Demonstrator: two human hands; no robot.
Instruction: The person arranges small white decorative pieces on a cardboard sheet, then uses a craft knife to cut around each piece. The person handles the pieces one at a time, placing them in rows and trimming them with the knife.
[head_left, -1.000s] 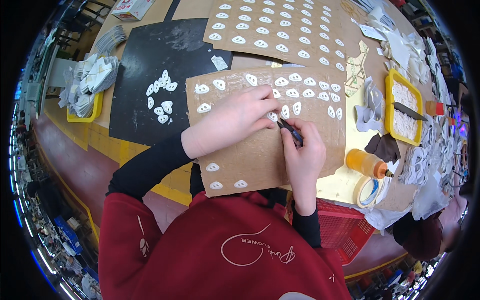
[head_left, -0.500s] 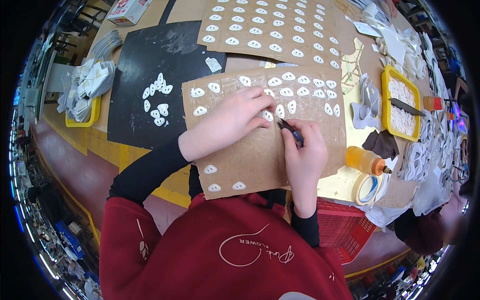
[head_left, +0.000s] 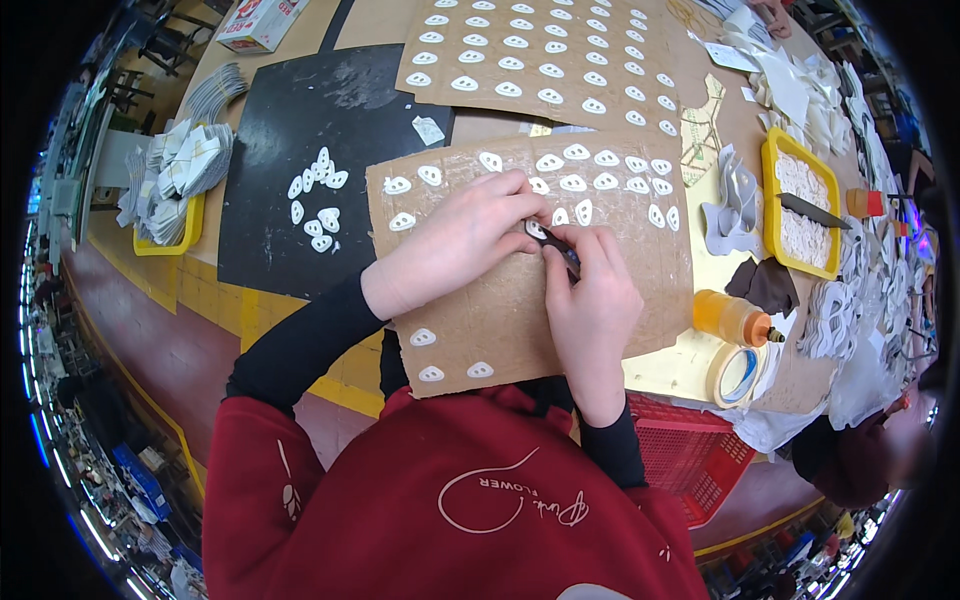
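Note:
In front of me a brown sheet (head_left: 470,300) carries several small white two-holed pieces (head_left: 573,183). My left hand (head_left: 470,235) rests on the sheet, thumb and forefinger closed around one white piece (head_left: 535,230). Close beside it, my right hand (head_left: 597,300) grips a small dark pointed tool (head_left: 565,257) whose tip meets that piece. Fingers hide part of the tool, so its exact kind does not show. Loose white pieces (head_left: 322,172) lie on a black board (head_left: 270,245) to the left.
A second brown sheet (head_left: 450,60) with white pieces lies beyond. On the right are a yellow tray (head_left: 773,215) with a knife (head_left: 812,212) across it, an orange bottle (head_left: 728,318) and a tape roll (head_left: 735,378). A red basket (head_left: 690,455) stands below the table edge.
My right hand has moved left with the tool, bringing its tip from beside the white piece onto it. My left hand stays almost in place.

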